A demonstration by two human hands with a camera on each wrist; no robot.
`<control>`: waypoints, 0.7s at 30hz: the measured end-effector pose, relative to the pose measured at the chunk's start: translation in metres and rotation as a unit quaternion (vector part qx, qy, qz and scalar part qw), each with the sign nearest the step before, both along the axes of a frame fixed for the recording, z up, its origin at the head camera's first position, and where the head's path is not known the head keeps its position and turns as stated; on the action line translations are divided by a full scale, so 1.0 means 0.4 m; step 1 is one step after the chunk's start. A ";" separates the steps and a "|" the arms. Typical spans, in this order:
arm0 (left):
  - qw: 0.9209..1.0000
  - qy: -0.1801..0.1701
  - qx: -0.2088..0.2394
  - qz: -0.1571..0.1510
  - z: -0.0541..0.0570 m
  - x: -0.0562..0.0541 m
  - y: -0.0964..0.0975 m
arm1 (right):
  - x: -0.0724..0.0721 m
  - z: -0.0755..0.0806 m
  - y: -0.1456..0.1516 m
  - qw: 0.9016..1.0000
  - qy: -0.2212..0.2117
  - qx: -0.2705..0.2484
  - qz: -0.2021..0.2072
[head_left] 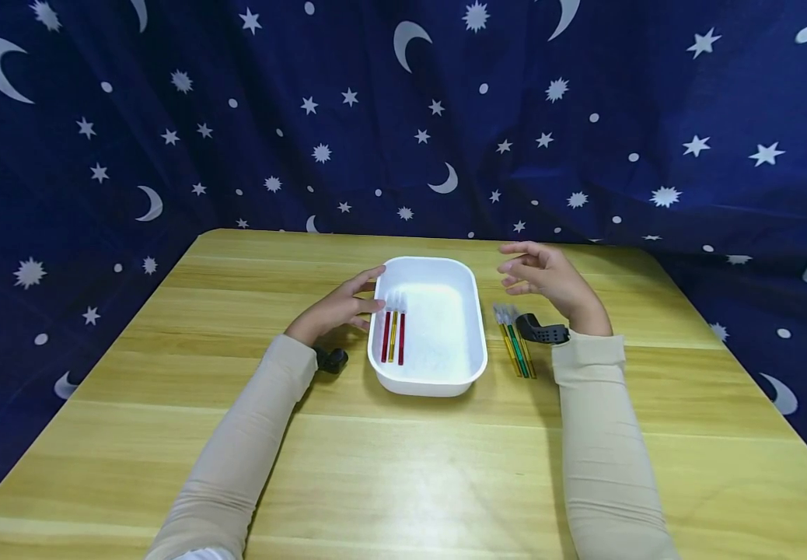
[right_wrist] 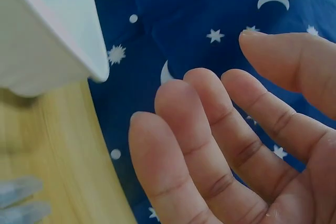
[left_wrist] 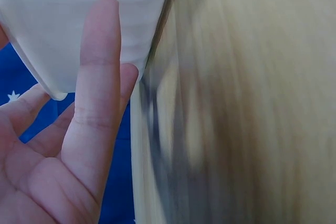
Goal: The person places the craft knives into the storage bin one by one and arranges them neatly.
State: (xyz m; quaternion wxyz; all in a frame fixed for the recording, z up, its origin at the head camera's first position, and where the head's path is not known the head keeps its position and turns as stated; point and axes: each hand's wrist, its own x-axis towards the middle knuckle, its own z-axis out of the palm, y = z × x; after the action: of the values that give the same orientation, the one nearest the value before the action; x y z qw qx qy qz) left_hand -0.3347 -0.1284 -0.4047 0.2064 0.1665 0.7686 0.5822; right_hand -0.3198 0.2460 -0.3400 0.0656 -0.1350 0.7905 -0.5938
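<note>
A white rectangular tray (head_left: 448,381) stands mid-table. My left hand (head_left: 339,309) touches its left side, with fingertips at the rim and mostly straight fingers against the outer wall (left_wrist: 52,35). Along the tray's left inside lie three slim pen-like tools (head_left: 393,336), two red and one yellow, with clear caps pointing away. To the right of the tray, more such tools (head_left: 515,346) in yellow and green lie side by side on the table. Above and beyond them hovers my right hand (head_left: 549,278), fingers loosely bent and holding nothing. In the right wrist view, clear caps (right_wrist: 21,200) show at lower left.
The wooden table (head_left: 403,474) reaches to a dark blue curtain (head_left: 368,93) printed with moons and stars. A black wrist camera (head_left: 542,330) on the right arm partly overlaps the loose tools; another (head_left: 332,360) sits under the left wrist.
</note>
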 end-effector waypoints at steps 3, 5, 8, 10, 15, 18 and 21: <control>1.000 -0.002 -0.001 0.002 0.002 0.002 0.000 | -0.008 -0.013 0.011 1.000 -0.008 0.004 -0.004; 1.000 -0.003 -0.001 0.004 0.003 0.003 0.000 | -0.011 -0.021 0.018 1.000 -0.016 0.008 -0.009; 1.000 -0.004 -0.001 0.003 0.003 0.004 0.001 | -0.015 -0.031 0.026 0.999 -0.027 0.011 -0.015; 1.000 -0.004 -0.001 0.003 0.002 0.004 0.002 | -0.015 -0.036 0.030 0.999 -0.033 0.012 -0.020; 1.000 -0.005 0.000 0.002 0.002 0.005 0.000 | -0.018 -0.052 0.046 0.998 -0.051 0.020 -0.027; 1.000 -0.005 0.000 0.002 0.002 0.005 0.000 | -0.021 -0.062 0.056 0.997 -0.060 0.032 -0.033; 1.000 -0.005 0.000 0.002 0.003 0.006 0.001 | -0.024 -0.070 0.065 0.996 -0.068 0.045 -0.037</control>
State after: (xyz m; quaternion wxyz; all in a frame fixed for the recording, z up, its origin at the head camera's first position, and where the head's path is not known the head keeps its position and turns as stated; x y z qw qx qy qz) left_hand -0.3323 -0.1282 -0.4034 0.2091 0.1624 0.7681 0.5830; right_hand -0.3292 0.2720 -0.3679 0.1031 -0.0616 0.8148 -0.5672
